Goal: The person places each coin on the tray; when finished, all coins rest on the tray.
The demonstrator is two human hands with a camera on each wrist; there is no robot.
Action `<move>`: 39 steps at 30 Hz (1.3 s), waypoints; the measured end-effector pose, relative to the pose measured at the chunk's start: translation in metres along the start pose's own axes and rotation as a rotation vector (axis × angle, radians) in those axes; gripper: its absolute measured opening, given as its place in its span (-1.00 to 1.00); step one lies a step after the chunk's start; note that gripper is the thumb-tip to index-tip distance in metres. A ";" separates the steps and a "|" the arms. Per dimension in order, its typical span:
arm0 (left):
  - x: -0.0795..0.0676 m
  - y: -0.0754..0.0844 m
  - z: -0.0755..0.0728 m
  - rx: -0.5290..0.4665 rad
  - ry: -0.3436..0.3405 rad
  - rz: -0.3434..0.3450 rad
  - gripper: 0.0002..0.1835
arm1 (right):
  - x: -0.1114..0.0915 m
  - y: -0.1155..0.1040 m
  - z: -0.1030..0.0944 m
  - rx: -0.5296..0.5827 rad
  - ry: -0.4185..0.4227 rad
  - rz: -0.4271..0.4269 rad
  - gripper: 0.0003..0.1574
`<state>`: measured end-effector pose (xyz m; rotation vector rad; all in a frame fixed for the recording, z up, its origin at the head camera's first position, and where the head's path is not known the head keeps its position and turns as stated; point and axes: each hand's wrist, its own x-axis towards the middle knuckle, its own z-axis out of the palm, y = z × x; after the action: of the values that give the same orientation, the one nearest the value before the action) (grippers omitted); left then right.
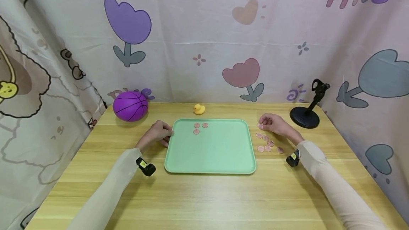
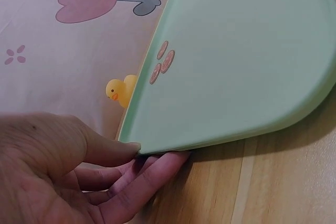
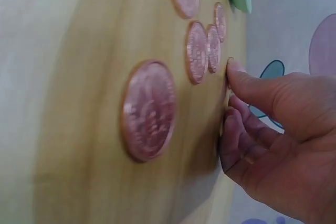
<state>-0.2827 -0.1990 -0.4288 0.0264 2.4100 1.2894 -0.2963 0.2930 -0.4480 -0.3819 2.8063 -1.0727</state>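
My left hand (image 1: 158,131) grips the left edge of a light green tray (image 1: 211,155), thumb on the rim and fingers beneath it, as the left wrist view shows. Three copper-coloured coins (image 2: 167,61) lie near the tray's far edge. To the right of the tray, my right hand (image 1: 272,123) is down at the wooden table with thumb and fingers curled in. A coin (image 1: 258,125) shows at its fingertips, mostly covered by them. Several more coins (image 3: 150,110) lie loose on the table just nearer to me than that hand.
A yellow rubber duck (image 1: 199,109) sits behind the tray. The purple ball (image 1: 130,106) is at the back left, and a black stand (image 1: 305,117) with a round base is at the back right. A printed curtain (image 1: 185,45) hangs behind the wooden table (image 1: 204,201).
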 end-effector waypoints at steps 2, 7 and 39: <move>0.000 0.000 0.001 -0.005 0.001 0.000 -0.75 | 0.001 -0.002 -0.001 0.002 -0.005 0.014 -0.85; 0.002 -0.001 0.001 -0.001 0.010 0.001 -0.78 | 0.003 -0.013 -0.003 0.064 0.019 0.015 -0.92; 0.001 -0.003 0.000 -0.013 0.002 0.010 -0.78 | 0.044 -0.140 0.113 0.591 -0.161 0.173 -0.84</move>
<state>-0.2832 -0.2003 -0.4317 0.0328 2.4060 1.3100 -0.2899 0.1082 -0.4388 -0.1469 2.1939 -1.6552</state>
